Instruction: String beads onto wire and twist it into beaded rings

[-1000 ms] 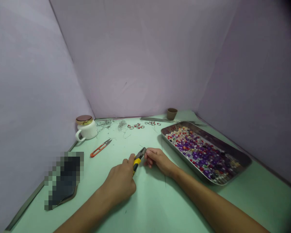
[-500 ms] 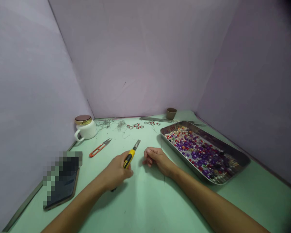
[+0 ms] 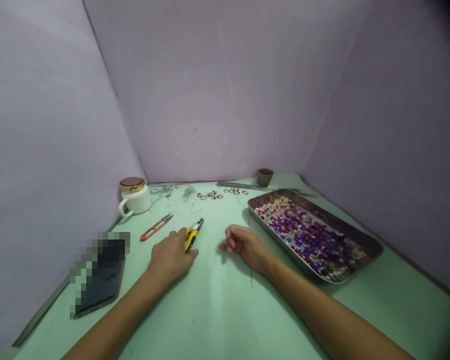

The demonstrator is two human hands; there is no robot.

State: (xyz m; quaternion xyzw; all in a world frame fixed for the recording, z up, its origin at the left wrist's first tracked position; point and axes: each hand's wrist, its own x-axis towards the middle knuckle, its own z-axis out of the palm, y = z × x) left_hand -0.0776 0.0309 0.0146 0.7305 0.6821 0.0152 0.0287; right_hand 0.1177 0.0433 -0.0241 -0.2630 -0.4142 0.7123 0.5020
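Observation:
My left hand lies over a pair of yellow-and-black pliers on the table. Its fingers curl across the handles and the thumb lies along their right side; the metal jaws point away from me, and the handle ends are hidden under the palm. Just right of centre, my right hand is closed, thumb against curled fingers. Whatever it may hold is too small to make out. A thin dark wire-like line shows under that wrist. Left of the pliers lie orange thread snips.
A metal tray of mixed beads sits at right. Behind are beaded rings, tangled wire, long wire lengths and a small brown pot. A lidded white mug and a phone stand left.
My left hand has lowered the pliers toward the table and shifted slightly left; the jaws now show from another side. My right hand stays almost in place, its fingers curled a little differently.

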